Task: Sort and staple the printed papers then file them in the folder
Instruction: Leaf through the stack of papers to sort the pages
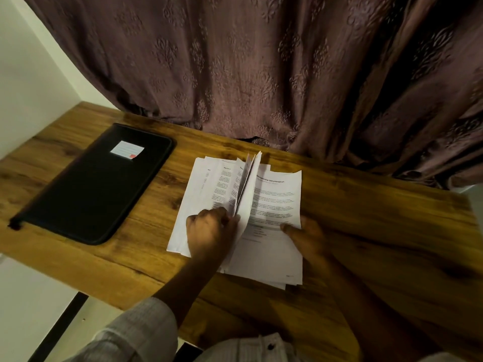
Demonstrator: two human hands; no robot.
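Your left hand (211, 231) pinches raised sheets of the white printed papers (274, 199) on the brown wooden table (366, 218), while your right hand (305, 237) rests its thumb on them, fingers hidden, perhaps underneath, with the flat black zippered folder (91, 184) at their nine o'clock.

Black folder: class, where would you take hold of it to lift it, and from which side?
The black folder lies flat and closed, so probably take its near short edge, coming from the front of the table, fingers slid under, thumb on top. The papers crowd its right side.
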